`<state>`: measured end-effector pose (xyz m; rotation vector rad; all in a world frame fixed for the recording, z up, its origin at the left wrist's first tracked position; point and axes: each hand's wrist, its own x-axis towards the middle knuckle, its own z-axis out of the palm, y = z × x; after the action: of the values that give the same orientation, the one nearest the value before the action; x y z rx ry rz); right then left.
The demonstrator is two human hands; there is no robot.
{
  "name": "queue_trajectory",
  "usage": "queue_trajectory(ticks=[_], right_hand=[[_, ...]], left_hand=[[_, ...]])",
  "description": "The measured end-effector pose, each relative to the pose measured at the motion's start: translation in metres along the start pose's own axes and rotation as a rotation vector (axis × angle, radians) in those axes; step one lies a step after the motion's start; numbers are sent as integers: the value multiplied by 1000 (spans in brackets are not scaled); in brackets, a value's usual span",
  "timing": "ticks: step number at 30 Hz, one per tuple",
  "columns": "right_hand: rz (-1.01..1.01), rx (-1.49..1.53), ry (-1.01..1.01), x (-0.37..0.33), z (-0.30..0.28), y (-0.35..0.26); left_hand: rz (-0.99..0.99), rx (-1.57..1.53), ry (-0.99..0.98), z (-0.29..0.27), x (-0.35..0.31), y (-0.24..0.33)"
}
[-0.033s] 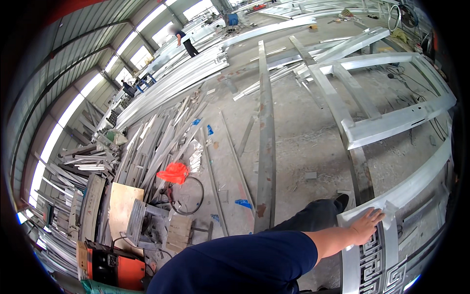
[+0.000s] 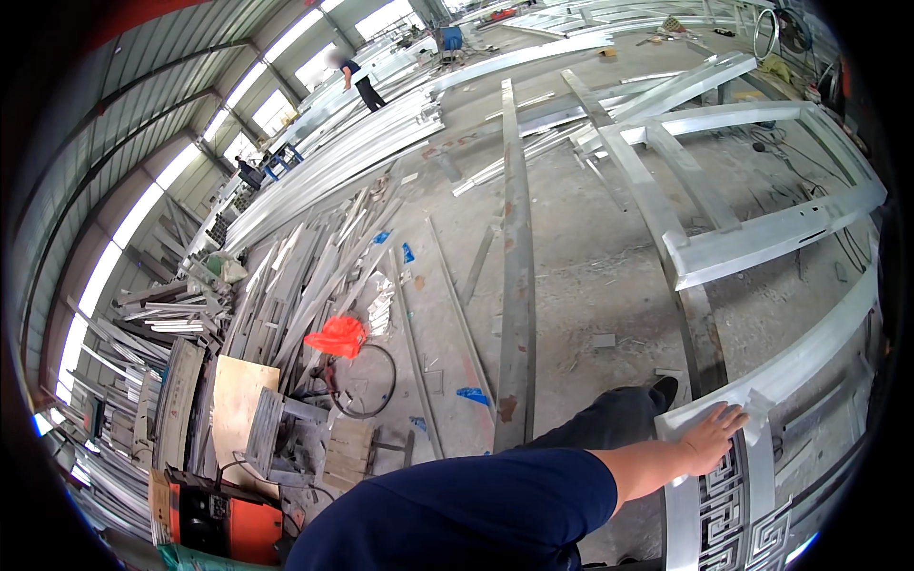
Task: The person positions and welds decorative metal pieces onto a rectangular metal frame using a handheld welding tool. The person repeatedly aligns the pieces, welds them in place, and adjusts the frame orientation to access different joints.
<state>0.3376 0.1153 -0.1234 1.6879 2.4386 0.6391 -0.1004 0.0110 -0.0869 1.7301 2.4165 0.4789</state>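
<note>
My left hand [image 2: 709,442] lies with its fingers spread on the corner of a silvery metal frame [image 2: 809,357] at the lower right. The bare forearm comes out of a dark blue sleeve and reaches across to the right. Close to the fingertips, a pale, shiny piece [image 2: 758,417] sits on the frame; its kind is unclear. Below the hand, fretwork in an angular key pattern [image 2: 721,514] fills part of the frame. My right hand is out of sight.
A second metal frame [image 2: 776,249] rests on long steel beams [image 2: 517,285] ahead. Leftward lie heaped metal profiles [image 2: 295,276], a red bag [image 2: 337,337], a looped hose [image 2: 392,381] and an orange machine [image 2: 252,529]. A person [image 2: 364,88] stands far off by stacked profiles.
</note>
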Motion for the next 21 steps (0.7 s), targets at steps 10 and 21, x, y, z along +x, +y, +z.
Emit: queue_trajectory(ticks=[10,21], right_hand=[[115,138,17,0,11,1],[269,274,48,4,16,-1]], left_hand=[[-4,-10,-75,-13,-1,2],[-9,-80,-85,-19,-3,1]])
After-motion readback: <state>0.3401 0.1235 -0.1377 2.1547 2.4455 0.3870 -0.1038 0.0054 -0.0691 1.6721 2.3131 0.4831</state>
